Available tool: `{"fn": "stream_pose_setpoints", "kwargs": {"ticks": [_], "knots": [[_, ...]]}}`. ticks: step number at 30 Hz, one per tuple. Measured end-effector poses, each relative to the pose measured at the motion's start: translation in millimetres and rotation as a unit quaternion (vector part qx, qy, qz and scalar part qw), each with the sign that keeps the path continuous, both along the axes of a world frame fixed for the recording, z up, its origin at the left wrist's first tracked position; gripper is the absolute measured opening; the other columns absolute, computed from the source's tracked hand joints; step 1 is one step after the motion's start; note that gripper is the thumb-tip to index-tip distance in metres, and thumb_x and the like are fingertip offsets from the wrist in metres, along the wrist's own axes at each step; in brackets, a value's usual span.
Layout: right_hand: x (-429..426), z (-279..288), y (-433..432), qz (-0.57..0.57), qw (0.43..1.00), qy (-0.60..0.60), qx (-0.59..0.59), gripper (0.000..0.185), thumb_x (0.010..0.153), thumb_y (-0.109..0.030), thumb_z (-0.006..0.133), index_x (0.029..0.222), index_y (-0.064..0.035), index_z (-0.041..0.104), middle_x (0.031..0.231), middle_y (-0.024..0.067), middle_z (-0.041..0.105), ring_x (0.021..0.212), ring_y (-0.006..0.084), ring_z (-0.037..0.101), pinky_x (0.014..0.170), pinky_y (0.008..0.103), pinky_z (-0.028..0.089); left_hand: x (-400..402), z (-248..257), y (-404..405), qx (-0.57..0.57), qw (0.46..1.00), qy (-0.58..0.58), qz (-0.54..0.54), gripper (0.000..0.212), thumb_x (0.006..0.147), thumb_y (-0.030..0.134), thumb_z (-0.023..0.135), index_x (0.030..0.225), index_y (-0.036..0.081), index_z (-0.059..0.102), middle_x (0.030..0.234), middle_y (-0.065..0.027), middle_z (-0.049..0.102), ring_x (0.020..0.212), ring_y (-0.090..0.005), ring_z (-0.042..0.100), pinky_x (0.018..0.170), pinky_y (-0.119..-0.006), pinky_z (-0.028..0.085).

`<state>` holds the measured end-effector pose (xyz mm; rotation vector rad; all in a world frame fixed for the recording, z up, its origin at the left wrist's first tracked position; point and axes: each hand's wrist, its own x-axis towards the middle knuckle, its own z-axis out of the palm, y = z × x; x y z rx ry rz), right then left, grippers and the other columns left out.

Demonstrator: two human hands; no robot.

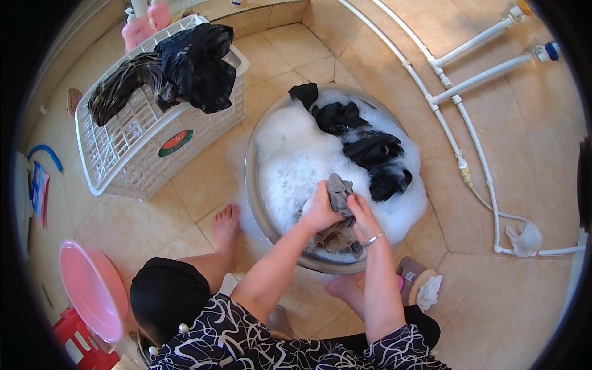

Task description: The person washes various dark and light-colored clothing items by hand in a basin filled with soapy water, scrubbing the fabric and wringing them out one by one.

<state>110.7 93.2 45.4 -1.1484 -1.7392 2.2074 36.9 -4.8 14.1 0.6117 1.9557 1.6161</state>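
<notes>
Between my two hands I hold a wet grey cloth (340,190), bunched up above a round metal basin (250,185). My left hand (320,210) grips it from the left side. On the other side, my right hand (364,216) has its fingers closed on the same cloth, with a bracelet at the wrist. Thick white suds (296,157) fill the basin and spill over its right rim. Black wet fabric (372,150) lies in the foam along the right. Below my hands, more greyish-brown fabric (333,240) sits in the water, partly hidden.
Dark wet clothes (199,64) lie over a white plastic laundry basket (185,120) at upper left. Pink pump bottles (136,31) stand behind it. A pink basin (92,291) leans beside a red plastic item (83,340). White pipes (444,125) run along the right wall.
</notes>
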Motion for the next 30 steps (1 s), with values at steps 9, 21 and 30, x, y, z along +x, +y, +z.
{"fn": "stream_pose_setpoints", "kwargs": {"ticks": [9, 21, 30], "knots": [[11, 18, 12, 0.004, 0.948, 0.040, 0.315, 0.011, 0.077, -0.011, 0.052, 0.079, -0.0003, 0.055, 0.070, -0.0020, 0.053, 0.064, 0.0043, 0.045, 0.060, 0.0174, 0.037, -40, -8, -22, 0.220, 0.876, -0.430, -0.008, 0.023, 0.071, 0.015, 0.060, 0.091, 0.007, 0.050, 0.077, -0.0006, 0.053, 0.071, -0.0085, 0.048, 0.063, -0.023, 0.039], [32, 69, -1, 0.084, 0.854, 0.007, 0.513, 0.022, 0.059, -0.007, 0.065, 0.080, -0.0052, 0.058, 0.070, 0.0045, 0.050, 0.066, 0.0160, 0.047, 0.060, 0.0247, 0.038, -76, 42, -30, 0.033, 0.993, -0.010, 0.113, 0.031, 0.075, 0.031, 0.054, 0.068, 0.000, 0.055, 0.061, 0.0000, 0.051, 0.054, -0.0077, 0.043, 0.051, -0.023, 0.036], [35, 65, -11, 0.142, 0.972, -0.060, 0.175, 0.024, 0.075, -0.017, 0.056, 0.096, -0.0077, 0.052, 0.088, 0.0033, 0.051, 0.079, 0.0108, 0.047, 0.070, 0.0220, 0.039, -64, 58, -12, 0.297, 0.834, -0.464, 0.043, 0.029, 0.080, 0.034, 0.045, 0.085, 0.006, 0.052, 0.075, -0.0003, 0.051, 0.070, -0.0110, 0.048, 0.065, -0.028, 0.040]]}}
